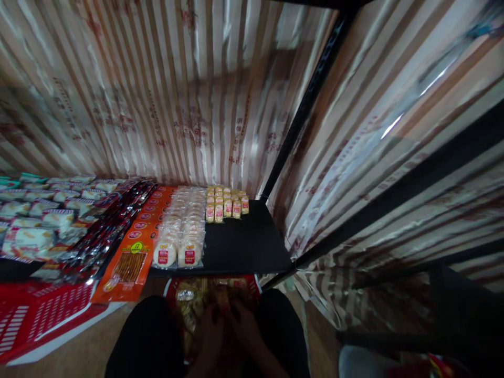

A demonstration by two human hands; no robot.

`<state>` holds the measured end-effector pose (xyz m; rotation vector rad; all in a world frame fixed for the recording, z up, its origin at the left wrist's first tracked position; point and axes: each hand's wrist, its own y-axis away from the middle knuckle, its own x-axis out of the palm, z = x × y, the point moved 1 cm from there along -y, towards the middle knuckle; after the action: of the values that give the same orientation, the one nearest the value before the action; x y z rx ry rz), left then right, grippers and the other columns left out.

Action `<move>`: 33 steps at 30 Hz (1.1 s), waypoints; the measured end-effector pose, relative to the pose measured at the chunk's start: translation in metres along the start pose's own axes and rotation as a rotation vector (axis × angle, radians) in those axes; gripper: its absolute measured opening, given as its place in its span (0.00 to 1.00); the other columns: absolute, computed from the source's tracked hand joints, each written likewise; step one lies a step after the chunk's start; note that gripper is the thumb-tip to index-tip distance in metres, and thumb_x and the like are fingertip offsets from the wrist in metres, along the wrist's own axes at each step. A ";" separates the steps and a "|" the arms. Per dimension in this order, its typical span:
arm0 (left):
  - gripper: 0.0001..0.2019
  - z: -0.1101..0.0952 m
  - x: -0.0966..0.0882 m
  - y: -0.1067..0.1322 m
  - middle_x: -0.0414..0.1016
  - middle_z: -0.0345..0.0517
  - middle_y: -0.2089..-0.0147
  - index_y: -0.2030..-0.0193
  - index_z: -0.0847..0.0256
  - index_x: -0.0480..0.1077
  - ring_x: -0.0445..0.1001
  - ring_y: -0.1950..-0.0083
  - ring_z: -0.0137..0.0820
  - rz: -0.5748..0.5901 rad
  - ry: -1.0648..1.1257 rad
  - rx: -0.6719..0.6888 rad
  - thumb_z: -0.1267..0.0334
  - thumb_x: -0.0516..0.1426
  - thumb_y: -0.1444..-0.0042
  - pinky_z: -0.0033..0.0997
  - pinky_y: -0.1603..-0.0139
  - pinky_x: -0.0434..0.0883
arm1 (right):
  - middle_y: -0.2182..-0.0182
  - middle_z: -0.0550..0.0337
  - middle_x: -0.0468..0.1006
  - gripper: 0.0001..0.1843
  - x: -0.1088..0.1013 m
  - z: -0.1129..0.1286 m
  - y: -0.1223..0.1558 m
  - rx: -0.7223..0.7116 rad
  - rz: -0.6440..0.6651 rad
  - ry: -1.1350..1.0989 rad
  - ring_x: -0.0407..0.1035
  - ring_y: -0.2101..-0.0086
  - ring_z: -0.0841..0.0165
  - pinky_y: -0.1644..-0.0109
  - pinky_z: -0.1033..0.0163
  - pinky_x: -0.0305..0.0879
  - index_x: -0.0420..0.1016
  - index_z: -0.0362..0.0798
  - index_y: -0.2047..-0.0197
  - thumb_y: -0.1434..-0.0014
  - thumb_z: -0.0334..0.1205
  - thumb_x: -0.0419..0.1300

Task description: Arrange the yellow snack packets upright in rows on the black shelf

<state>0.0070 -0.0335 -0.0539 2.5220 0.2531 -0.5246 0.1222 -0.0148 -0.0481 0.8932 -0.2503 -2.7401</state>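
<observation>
Between my dark-clothed knees sits a red basket (255,283) with yellowish snack packets (188,304) in it. My left hand (210,321) and my right hand (241,319) are down inside it, close together, fingers curled inward. A small item seems to be between the fingertips, but dim light hides what it is. Just beyond the basket, on a black shelf (244,244), small yellow packets with red labels (222,205) stand in short rows. To their left are two rows of round white crackers in clear wrap (179,231).
Further left lie orange stick-snack packs (132,257), dark glossy packets (106,228) and white packets (39,215). A second red basket (47,315) is on the left. A black post (299,110) rises at the shelf's right corner; striped plastic sheeting (157,94) hangs behind.
</observation>
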 end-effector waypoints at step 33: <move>0.18 -0.180 -0.016 -0.065 0.68 0.56 0.51 0.50 0.66 0.66 0.68 0.49 0.36 -0.268 -0.092 0.400 0.69 0.49 0.48 0.34 0.46 0.63 | 0.61 0.56 0.75 0.18 -0.084 0.073 -0.129 -0.185 -0.401 0.008 0.69 0.71 0.70 0.65 0.66 0.64 0.67 0.47 0.52 0.46 0.34 0.49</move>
<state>0.0309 0.1185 0.0608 2.8551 0.4992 -0.8697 0.1206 0.1386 0.0260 0.9921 0.2053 -3.0528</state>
